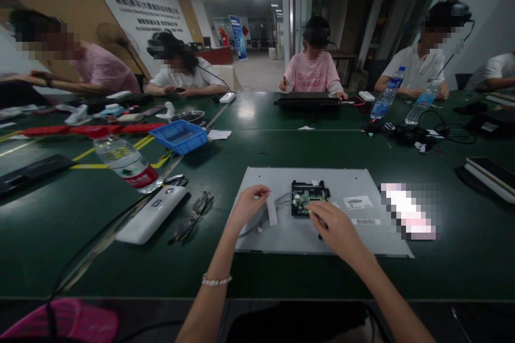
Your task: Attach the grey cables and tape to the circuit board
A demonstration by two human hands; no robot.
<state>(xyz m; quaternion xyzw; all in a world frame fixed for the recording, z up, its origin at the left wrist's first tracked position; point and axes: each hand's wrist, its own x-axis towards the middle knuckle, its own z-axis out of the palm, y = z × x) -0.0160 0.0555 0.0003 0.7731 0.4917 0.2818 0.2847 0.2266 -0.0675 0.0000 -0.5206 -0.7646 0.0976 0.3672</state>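
A flat grey metal panel [281, 241] lies on the table before me, like the back of a display. A green circuit board [301, 202] sits in a black frame at its middle, with grey cables [285, 199] running left from it. My left hand [251, 204] is over the panel's left part, its fingers pinched at the top end of a narrow white strip [272, 210]. My right hand [336, 228] reaches in from the right. Its fingers are stretched over the lower right edge of the board, thumb apart, with nothing visible in them.
Left of the panel lie eyeglasses [193, 217], a white power bank [153, 215] and a tilted water bottle [126, 163]. A blue tray [179, 138] stands farther back. A phone [408, 211] lies right of the panel. Several people sit across the table.
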